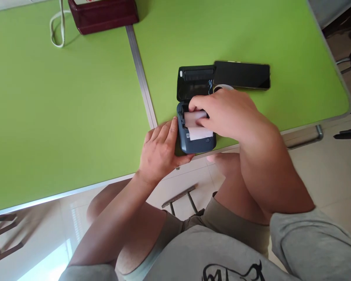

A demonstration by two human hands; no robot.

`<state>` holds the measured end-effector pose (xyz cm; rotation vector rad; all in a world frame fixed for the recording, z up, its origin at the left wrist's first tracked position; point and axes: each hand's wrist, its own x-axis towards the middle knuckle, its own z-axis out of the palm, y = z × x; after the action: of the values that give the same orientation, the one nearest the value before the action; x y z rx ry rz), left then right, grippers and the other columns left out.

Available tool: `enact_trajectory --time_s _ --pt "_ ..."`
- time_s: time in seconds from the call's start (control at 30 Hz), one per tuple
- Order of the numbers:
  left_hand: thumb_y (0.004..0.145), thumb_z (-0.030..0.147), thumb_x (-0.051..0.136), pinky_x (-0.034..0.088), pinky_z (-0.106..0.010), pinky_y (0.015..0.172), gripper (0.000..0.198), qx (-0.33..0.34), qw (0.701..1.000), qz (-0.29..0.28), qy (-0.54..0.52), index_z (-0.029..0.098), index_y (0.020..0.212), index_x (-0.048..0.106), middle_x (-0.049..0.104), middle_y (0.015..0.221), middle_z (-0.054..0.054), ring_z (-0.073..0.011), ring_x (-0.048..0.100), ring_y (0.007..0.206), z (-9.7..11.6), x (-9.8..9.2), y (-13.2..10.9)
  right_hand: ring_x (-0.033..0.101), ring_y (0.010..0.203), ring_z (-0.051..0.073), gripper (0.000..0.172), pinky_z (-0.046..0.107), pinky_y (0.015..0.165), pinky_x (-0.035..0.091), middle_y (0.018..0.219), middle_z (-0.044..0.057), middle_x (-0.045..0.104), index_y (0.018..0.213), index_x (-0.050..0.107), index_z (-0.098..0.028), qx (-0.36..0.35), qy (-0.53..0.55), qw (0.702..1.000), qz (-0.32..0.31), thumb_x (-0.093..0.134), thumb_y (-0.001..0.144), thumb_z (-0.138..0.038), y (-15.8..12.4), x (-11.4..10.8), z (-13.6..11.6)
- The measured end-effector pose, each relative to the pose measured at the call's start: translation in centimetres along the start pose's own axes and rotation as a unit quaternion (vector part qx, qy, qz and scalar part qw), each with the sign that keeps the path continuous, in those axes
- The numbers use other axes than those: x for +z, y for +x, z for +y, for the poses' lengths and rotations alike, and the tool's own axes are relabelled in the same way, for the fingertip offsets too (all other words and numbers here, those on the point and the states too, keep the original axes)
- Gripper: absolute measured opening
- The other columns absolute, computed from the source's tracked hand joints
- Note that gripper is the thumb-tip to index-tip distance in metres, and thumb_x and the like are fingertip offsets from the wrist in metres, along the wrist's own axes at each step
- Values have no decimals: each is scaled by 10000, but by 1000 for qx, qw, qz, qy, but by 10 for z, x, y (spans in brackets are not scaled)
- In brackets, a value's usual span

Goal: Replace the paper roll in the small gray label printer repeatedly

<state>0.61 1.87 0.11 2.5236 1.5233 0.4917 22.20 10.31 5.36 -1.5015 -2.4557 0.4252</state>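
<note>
A small dark blue printer (196,146) sits at the near edge of the green table, its black lid (195,84) raised at the back. A white paper roll (193,118) lies in its compartment, with a loose end over the front. My right hand (222,111) reaches in from the right, thumb and fingers closed around the roll's right side. Against the printer's left side and front edge rests my left hand (160,150), its thumb apart from the fingers, steadying the body without wrapping round it.
Behind my right hand lies a black phone (242,75), with a white round object (223,86) partly hidden beside it. A dark red holder (103,15) and a white cord (61,29) are at the back left. A metal strip (140,74) crosses the table (61,109).
</note>
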Motion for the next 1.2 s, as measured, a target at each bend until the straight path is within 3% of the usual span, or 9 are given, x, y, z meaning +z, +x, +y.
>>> enact_trajectory --time_s 0.23,0.33,0.4,0.5,0.57,0.7,0.87,1.03,1.2 --pt "866 755 647 492 -467 1069 1049 -3 1000 -16 9 16 1570 408 634 1451 -255 -387 622 1323 1 -1 1 673 809 238 335 360 719 446 914 1 781 1012 716 -281 30 36 998 -48 727 718 -121 -3 -18 -8" --pt "850 742 680 487 -472 1083 1066 -1 1000 -24 8 17 1576 392 625 1465 -252 -385 610 1340 1 -3 1 660 763 197 348 347 660 436 1031 4 795 1003 703 -283 15 163 986 -18 719 690 -130 -8 -24 -4" --pt "842 733 697 491 -472 1075 1068 -1 999 -33 9 17 1573 394 620 1474 -251 -383 608 1342 1 -4 1 627 701 165 337 320 561 402 1047 5 770 1021 664 -296 7 351 935 45 769 704 -259 -14 -23 10" --pt "833 722 711 496 -470 1062 1067 -2 999 -35 11 10 1566 404 626 1467 -250 -380 619 1323 1 -4 2 410 504 121 476 311 444 272 916 -23 702 1023 572 -333 57 544 817 183 710 702 -655 -23 -17 47" --pt "831 732 704 498 -472 1050 1069 -2 1000 -27 13 4 1558 414 641 1438 -251 -382 629 1299 1 -4 2 361 520 115 519 327 477 281 1044 1 682 1095 568 -354 85 557 803 192 617 746 -736 -28 -9 76" --pt "833 781 664 499 -466 1017 1084 3 1000 -11 24 7 1553 424 659 1396 -251 -384 636 1270 0 -3 2 384 543 142 353 332 487 260 856 8 587 915 499 -320 177 549 764 290 581 812 -648 -26 18 122" --pt "871 879 506 489 -458 1002 1096 2 1000 -5 29 25 1553 431 663 1384 -248 -377 635 1260 -2 -2 2 397 555 135 343 324 524 327 771 -18 528 931 477 -300 203 400 823 349 691 876 -563 -17 46 119" --pt "875 907 453 475 -449 1020 1099 -5 1000 -11 22 46 1558 432 654 1396 -240 -373 624 1281 -1 -2 3 570 756 204 264 407 751 501 825 26 594 863 523 -278 158 186 911 333 758 872 -398 -27 36 96" --pt "825 875 581 477 -456 1029 1119 -14 999 -16 25 50 1565 428 647 1403 -242 -389 615 1293 -1 -3 3 660 947 260 226 463 873 555 1017 51 695 977 579 -286 144 84 941 294 752 834 -265 -29 29 94"
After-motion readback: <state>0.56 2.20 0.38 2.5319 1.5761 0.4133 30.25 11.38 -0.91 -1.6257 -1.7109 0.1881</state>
